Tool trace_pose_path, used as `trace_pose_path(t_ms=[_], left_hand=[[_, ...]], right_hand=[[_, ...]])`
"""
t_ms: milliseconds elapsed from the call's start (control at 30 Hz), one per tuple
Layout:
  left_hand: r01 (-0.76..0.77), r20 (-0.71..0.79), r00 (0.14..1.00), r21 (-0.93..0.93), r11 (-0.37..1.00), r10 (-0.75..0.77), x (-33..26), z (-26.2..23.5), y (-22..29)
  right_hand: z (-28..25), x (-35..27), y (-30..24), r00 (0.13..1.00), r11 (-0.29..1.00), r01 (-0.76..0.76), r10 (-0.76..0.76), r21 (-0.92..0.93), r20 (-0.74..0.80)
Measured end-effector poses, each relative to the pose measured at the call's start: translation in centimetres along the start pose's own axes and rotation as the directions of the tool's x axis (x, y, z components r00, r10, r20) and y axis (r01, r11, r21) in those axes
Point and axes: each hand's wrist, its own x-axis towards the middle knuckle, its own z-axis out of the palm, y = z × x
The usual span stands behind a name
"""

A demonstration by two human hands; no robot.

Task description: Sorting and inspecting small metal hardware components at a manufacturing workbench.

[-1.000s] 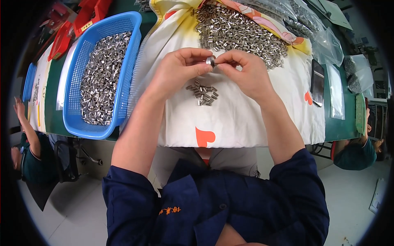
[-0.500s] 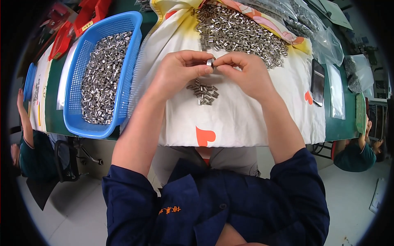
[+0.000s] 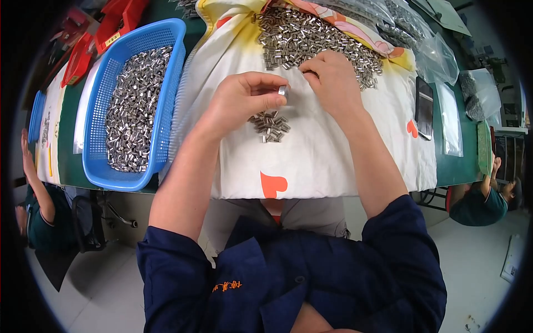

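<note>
- Far left of the white cloth (image 3: 311,166), another person's raised hand (image 3: 26,152) shows at the picture's edge, beside the green table (image 3: 68,150).
- Just left of the cloth stands a blue plastic basket (image 3: 166,83), filled with small shiny metal cylinders (image 3: 130,119); red tools (image 3: 114,22) lie beyond its far end.
- My left hand (image 3: 244,102) hovers over the cloth's middle, thumb and forefinger pinched on one small metal sleeve (image 3: 283,90), the other fingers curled in.
- Directly under that hand, on the cloth, sits a little cluster of metal sleeves (image 3: 270,125), near the cloth's centre and apart from the big heap.
- My right hand (image 3: 333,83) reaches to the near edge of the large heap of metal sleeves (image 3: 311,33) at the cloth's far end; its fingertips touch the heap, loosely curled, and I cannot tell whether they hold a piece.
- Right of the cloth's edge lies a dark phone (image 3: 425,108), then clear plastic bags (image 3: 449,119) on the green table.
- Farthest right, past the table, another person in green (image 3: 477,205) sits.
</note>
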Motion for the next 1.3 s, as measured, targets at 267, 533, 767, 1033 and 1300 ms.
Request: trace_pose_path(t_ms=[267,533,767,1033,1300], left_hand=[[-0.016,-0.032,0.999,-0.098,0.995,0.012,0.3,-0.3,-0.2],[-0.063,-0.063,0.997,-0.207,0.976,0.051,0.3,-0.3,-0.4],[-0.039,-0.079,0.996,-0.144,0.989,0.028,0.1,-0.1,-0.5],[-0.044,-0.062,0.997,-0.044,0.998,0.041,-0.1,-0.1,-0.3],[-0.015,0.039,0.999,-0.013,1.000,0.015,-0.1,0.3,0.0]], right_hand=[[-1.0,-0.5,-1.1,0.991,0.987,-0.091,0.078,0.132,0.106],[-2.2,-0.8,-3.7,0.978,0.722,-0.202,0.113,0.661,0.176],[-1.5,-1.2,-4.0,0.998,0.882,-0.063,0.046,0.467,0.048],[-2.5,-0.6,-3.0,0.956,0.736,-0.265,0.114,0.623,0.271],[-0.1,0.0,-0.2,0.994,0.977,-0.092,0.102,0.194,-0.039]])
